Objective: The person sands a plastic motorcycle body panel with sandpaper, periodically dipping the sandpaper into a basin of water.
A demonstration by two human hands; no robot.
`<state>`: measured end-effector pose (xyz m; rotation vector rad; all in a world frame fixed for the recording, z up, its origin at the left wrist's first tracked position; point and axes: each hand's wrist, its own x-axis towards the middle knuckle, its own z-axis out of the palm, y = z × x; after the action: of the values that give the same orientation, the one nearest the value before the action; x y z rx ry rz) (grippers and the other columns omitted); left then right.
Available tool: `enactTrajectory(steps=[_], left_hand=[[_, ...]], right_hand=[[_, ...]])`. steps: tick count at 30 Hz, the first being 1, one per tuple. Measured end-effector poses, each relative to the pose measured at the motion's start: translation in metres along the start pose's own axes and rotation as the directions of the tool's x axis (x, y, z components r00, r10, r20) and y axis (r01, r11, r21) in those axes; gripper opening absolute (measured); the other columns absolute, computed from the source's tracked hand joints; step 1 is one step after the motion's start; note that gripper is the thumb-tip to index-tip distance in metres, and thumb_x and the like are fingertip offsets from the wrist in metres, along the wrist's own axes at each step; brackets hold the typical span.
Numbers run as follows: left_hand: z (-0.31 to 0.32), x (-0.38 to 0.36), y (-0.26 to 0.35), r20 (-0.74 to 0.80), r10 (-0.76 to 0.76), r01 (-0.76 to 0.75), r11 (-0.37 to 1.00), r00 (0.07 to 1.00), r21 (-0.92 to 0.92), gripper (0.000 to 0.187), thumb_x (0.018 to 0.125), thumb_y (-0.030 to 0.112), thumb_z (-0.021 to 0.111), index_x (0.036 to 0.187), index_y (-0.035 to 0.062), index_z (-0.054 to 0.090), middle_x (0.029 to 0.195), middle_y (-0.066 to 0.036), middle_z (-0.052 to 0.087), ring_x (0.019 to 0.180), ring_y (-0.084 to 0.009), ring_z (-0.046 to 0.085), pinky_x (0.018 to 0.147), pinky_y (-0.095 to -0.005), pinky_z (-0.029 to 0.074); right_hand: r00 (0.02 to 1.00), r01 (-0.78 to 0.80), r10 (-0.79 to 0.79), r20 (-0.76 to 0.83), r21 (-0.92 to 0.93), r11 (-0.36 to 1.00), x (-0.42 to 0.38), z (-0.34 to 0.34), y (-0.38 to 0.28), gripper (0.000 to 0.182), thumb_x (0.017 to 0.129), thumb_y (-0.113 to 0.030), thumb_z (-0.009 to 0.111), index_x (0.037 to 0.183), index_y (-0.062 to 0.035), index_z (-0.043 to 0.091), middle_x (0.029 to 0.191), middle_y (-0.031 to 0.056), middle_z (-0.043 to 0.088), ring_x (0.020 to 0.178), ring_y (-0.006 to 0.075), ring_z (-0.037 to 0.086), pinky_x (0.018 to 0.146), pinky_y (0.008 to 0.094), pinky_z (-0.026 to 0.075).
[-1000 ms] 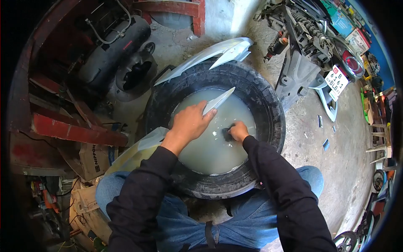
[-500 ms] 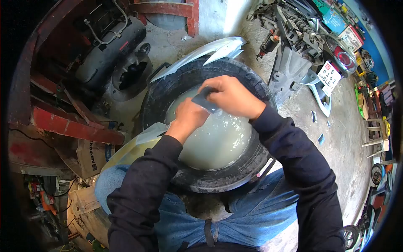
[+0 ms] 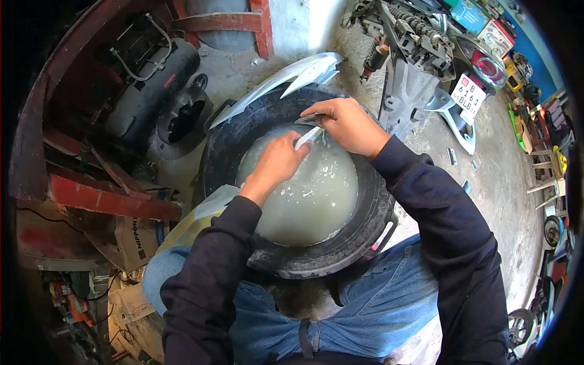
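Over the tub, my left hand (image 3: 277,161) is closed around a small, narrow white piece (image 3: 308,137), which sticks out past the thumb toward the right hand. My right hand (image 3: 353,125) pinches a dark grey sheet that looks like sandpaper (image 3: 309,120), bent under its fingers just above the white piece. Below both hands, cloudy whitish water (image 3: 310,210) with bubbles fills the black tub (image 3: 371,222). Across the tub's far rim lies a glossy white body panel (image 3: 283,76).
A pale yellowish panel (image 3: 207,207) leans beside my left knee. To the left stand a red frame (image 3: 109,198) and a black air compressor (image 3: 152,88). A partly stripped motorcycle with a licence plate (image 3: 468,96) stands at the right, small scraps on the floor nearby.
My right hand has moved slightly right with the sandpaper, drawing it off the left hand. The white piece, hidden before, now shows between the hands. The view has shifted a little.
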<state>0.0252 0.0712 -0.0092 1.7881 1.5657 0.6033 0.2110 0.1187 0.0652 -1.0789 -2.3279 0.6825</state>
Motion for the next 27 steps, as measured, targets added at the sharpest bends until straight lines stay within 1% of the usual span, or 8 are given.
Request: enactTrajectory(steps=[6, 9, 10, 12, 15, 16, 18, 27], left_hand=[[-0.012, -0.006, 0.024, -0.049, -0.139, 0.143, 0.984, 0.989, 0.102, 0.055, 0.095, 0.05, 0.063, 0.101, -0.0035, 0.069, 0.089, -0.026, 0.071, 0.087, -0.0407, 0.07, 0.078, -0.0483, 0.051], [-0.015, -0.008, 0.016, -0.098, -0.063, 0.074, 0.991, 0.993, 0.112, 0.053, 0.096, 0.048, 0.062, 0.104, -0.0039, 0.07, 0.087, -0.026, 0.071, 0.086, -0.0413, 0.07, 0.079, -0.0488, 0.051], [-0.015, -0.007, 0.011, -0.055, -0.012, 0.014, 0.999, 0.998, 0.044, 0.05, 0.096, 0.043, 0.062, 0.111, -0.0042, 0.07, 0.094, -0.026, 0.071, 0.092, -0.0409, 0.07, 0.082, -0.0473, 0.052], [-0.012, -0.009, 0.001, -0.008, 0.046, -0.047, 0.999, 0.999, -0.028, 0.049, 0.095, 0.039, 0.061, 0.117, -0.0045, 0.069, 0.102, -0.027, 0.071, 0.097, -0.0406, 0.069, 0.086, -0.0459, 0.052], [-0.019, -0.011, -0.01, -0.058, 0.263, -0.266, 0.963, 0.963, -0.045, 0.051, 0.089, 0.022, 0.059, 0.133, -0.0031, 0.063, 0.121, -0.025, 0.068, 0.111, -0.0359, 0.066, 0.095, -0.0403, 0.051], [-0.025, -0.014, -0.011, -0.001, 0.242, -0.24, 0.963, 0.97, -0.126, 0.056, 0.085, 0.019, 0.061, 0.137, -0.0042, 0.061, 0.131, -0.025, 0.063, 0.119, -0.036, 0.063, 0.099, -0.0393, 0.049], [-0.034, -0.019, -0.012, 0.072, 0.224, -0.206, 0.959, 0.972, -0.193, 0.063, 0.081, 0.015, 0.062, 0.14, -0.0053, 0.058, 0.141, -0.025, 0.058, 0.126, -0.0361, 0.059, 0.104, -0.0382, 0.047], [-0.041, -0.022, -0.02, 0.084, 0.15, -0.112, 0.93, 0.985, -0.351, 0.063, 0.082, 0.007, 0.065, 0.144, -0.0033, 0.056, 0.136, -0.017, 0.065, 0.117, -0.0217, 0.063, 0.103, -0.0347, 0.048]], right_hand=[[0.991, 0.115, -0.119, -0.063, -0.066, 0.991, -0.004, 0.005, 0.003, 0.033, 0.089, -0.001, 0.058, 0.117, -0.0042, 0.075, 0.085, 0.0216, 0.072, 0.073, 0.031, 0.072, 0.074, 0.0386, 0.057], [0.991, -0.1, 0.106, -0.077, 0.07, 0.993, -0.006, 0.001, -0.011, 0.036, 0.091, -0.002, 0.052, 0.121, -0.0028, 0.073, 0.067, 0.015, 0.066, 0.049, 0.0172, 0.063, 0.055, 0.0353, 0.053], [0.992, -0.096, 0.101, -0.078, 0.065, 0.993, -0.005, 0.002, -0.013, 0.036, 0.091, -0.002, 0.052, 0.121, -0.0028, 0.073, 0.067, 0.015, 0.066, 0.049, 0.0172, 0.063, 0.055, 0.0353, 0.053], [0.976, -0.216, 0.216, -0.018, -0.031, 0.976, -0.007, 0.001, -0.019, 0.036, 0.085, -0.006, 0.054, 0.116, -0.004, 0.075, 0.107, 0.0261, 0.072, 0.1, 0.0412, 0.07, 0.093, 0.0444, 0.055], [0.986, -0.164, 0.164, -0.011, -0.009, 0.986, -0.005, -0.003, -0.027, 0.036, 0.087, -0.006, 0.054, 0.118, -0.0029, 0.073, 0.107, 0.0265, 0.071, 0.1, 0.0413, 0.07, 0.095, 0.0444, 0.053], [0.987, -0.161, 0.161, -0.013, 0.0, 0.987, -0.006, 0.002, -0.024, 0.036, 0.087, -0.006, 0.054, 0.118, -0.0029, 0.073, 0.107, 0.0265, 0.071, 0.1, 0.0413, 0.07, 0.095, 0.0444, 0.053], [0.975, -0.156, 0.176, -0.137, 0.146, 0.977, -0.011, 0.014, -0.015, 0.033, 0.095, -0.005, 0.053, 0.122, -0.0033, 0.072, 0.078, 0.0103, 0.07, 0.06, 0.0145, 0.067, 0.056, 0.034, 0.057], [0.603, -0.448, 0.784, -0.145, 0.752, 0.483, -0.033, 0.103, 0.061, 0.038, 0.092, -0.008, 0.051, 0.125, 0.0036, 0.068, 0.111, 0.0167, 0.072, 0.082, 0.0282, 0.073, 0.056, 0.04, 0.065]])
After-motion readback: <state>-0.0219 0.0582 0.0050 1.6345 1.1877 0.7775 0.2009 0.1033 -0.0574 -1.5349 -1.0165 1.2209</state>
